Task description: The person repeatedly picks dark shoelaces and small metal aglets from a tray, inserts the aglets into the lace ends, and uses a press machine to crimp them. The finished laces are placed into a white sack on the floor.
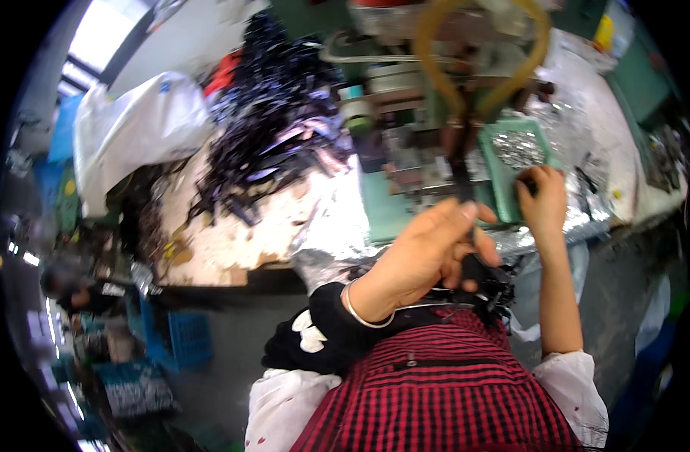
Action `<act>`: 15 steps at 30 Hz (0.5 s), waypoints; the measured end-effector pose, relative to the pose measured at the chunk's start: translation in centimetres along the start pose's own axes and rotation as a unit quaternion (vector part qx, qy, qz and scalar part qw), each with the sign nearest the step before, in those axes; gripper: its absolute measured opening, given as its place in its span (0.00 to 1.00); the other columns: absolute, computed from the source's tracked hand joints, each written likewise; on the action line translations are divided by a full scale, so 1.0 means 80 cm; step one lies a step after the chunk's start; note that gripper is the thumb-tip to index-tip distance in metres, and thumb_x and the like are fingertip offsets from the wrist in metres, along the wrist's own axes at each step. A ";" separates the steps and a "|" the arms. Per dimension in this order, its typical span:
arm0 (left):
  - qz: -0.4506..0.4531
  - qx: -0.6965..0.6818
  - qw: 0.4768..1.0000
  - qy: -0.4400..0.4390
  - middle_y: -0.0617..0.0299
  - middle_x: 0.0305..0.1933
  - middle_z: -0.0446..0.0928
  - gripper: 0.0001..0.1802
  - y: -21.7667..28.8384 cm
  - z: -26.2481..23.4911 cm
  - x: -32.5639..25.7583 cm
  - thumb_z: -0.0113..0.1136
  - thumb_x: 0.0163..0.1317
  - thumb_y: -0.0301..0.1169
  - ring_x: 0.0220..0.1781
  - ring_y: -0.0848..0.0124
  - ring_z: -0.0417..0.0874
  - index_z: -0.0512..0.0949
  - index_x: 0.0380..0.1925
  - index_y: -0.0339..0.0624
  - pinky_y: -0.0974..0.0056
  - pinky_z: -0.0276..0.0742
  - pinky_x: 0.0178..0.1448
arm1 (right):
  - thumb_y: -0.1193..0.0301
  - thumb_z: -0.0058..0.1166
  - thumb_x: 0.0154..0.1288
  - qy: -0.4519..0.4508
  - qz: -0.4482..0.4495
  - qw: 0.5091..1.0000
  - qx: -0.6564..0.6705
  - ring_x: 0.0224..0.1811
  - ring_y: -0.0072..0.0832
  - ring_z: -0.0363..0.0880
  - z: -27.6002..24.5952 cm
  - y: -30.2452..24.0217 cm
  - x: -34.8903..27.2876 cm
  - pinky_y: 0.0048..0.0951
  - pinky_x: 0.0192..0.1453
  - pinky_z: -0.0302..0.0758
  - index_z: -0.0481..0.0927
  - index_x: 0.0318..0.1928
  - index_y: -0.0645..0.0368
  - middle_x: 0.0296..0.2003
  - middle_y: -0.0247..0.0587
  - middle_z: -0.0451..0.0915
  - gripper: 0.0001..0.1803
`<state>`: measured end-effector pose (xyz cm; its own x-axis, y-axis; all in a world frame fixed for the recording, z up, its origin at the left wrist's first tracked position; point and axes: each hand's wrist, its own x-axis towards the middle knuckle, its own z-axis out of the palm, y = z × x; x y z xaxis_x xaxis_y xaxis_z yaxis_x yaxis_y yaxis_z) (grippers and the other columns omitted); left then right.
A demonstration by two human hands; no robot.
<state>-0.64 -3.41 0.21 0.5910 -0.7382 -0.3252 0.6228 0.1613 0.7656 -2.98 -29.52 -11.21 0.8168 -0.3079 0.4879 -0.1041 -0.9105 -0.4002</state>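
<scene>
Strip (463, 184), dark, slim (blurred), is pinched by the left hand (424, 255); the right hand (544, 202), I cannot tell.

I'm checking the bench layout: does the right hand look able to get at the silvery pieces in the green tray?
Probably yes: the right hand is at the green tray, just nearer the body than the silvery pieces, with nothing visible between them.

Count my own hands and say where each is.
2. Your left hand is at the middle, below the yellow loop, seemingly pinching a blurred black strip. Your right hand is to its right, at the edge of the green tray of small silvery pieces.
</scene>
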 end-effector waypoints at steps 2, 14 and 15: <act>0.053 0.082 0.995 -0.039 0.58 0.43 0.84 0.13 0.004 -0.028 -0.023 0.53 0.76 0.36 0.35 0.74 0.84 0.79 0.46 0.37 0.71 0.80 0.37 | 0.72 0.64 0.59 0.013 -0.018 1.000 -0.017 0.42 0.42 0.82 0.000 -0.003 -0.001 0.40 0.48 0.76 0.83 0.37 0.58 0.34 0.43 0.82 0.07; 0.139 0.729 0.570 0.354 0.49 0.39 0.76 0.14 -0.012 -0.315 -0.042 0.70 0.49 0.25 0.45 0.50 0.78 0.82 0.39 0.40 0.53 0.76 0.50 | 0.76 0.60 0.67 0.018 0.095 0.932 0.350 0.39 0.17 0.81 0.001 -0.032 0.017 0.22 0.51 0.76 0.83 0.46 0.65 0.36 0.33 0.84 0.09; 0.144 0.711 0.602 0.333 0.50 0.39 0.76 0.15 -0.012 -0.326 -0.041 0.70 0.49 0.25 0.45 0.51 0.78 0.82 0.40 0.40 0.53 0.76 0.50 | 0.76 0.61 0.68 0.010 0.117 0.930 0.349 0.40 0.18 0.81 0.003 -0.032 0.019 0.22 0.50 0.76 0.83 0.47 0.65 0.39 0.34 0.85 0.09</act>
<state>10.17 15.90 -13.93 0.9393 -0.3101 0.1466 -0.3430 -0.8545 0.3901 -1.35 -27.56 -9.66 0.8065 -0.4870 0.3352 0.1212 -0.4187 -0.9000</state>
